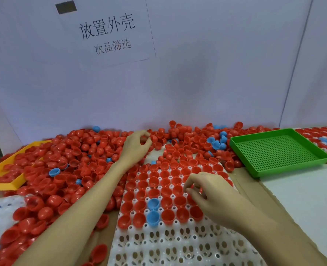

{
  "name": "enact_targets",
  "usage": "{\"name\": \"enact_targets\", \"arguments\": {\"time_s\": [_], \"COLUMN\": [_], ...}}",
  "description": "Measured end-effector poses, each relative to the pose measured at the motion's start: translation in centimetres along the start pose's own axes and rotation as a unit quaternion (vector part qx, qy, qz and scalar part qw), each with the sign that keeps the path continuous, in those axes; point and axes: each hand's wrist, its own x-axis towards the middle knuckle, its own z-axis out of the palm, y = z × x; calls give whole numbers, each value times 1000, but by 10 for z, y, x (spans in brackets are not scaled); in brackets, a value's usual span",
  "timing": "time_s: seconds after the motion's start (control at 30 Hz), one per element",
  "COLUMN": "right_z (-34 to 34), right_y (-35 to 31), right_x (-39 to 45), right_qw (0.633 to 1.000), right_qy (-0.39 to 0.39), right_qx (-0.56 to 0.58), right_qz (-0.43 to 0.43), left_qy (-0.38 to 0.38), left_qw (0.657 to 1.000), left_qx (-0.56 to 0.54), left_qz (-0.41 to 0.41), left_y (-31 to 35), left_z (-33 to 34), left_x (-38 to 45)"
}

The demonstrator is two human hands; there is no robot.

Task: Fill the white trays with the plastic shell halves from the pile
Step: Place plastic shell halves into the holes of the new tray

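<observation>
A white tray [178, 244] with round pockets lies in front of me; its far rows hold red shell halves and two blue ones [153, 204], its near rows are bare. A big pile of red and a few blue shell halves [66, 162] covers the table behind and to the left. My left hand [136, 145] reaches into the pile at the back, fingers curled and pinching a red shell half [144, 138]. My right hand [206, 191] hovers over the tray's right side with fingertips curled onto a red shell half [197, 186] in a pocket.
A green perforated tray [277, 150] sits at the right with nothing in it. An orange tray [3, 181] lies at the left under the pile. Another filled white tray [325, 139] shows at far right. A white wall with a paper sign [107, 31] stands behind.
</observation>
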Motion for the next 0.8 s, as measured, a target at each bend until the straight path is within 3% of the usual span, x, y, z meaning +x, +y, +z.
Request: {"name": "enact_targets", "arguments": {"time_s": [0.13, 0.33, 0.47, 0.63, 0.8], "right_z": [1, 4, 8, 8, 5], "right_y": [-4, -26, -35, -36, -33], "right_x": [1, 0, -1, 0, 1], "right_qw": [998, 971, 965, 959, 945], "right_qy": [31, 56, 70, 87, 71], "right_qx": [46, 231, 249, 268, 316], "right_qz": [14, -31, -46, -38, -49], "left_qy": [-49, -108, -89, -101, -79], "left_qw": [995, 982, 976, 939, 965], "left_qx": [-83, -158, -195, -323, -250], "left_qz": [17, -12, -30, -53, 8], "left_y": [43, 80, 89, 84, 73], "left_z": [-23, -36, -43, -56, -60], "left_x": [-51, -138, -163, -172, -174]}}
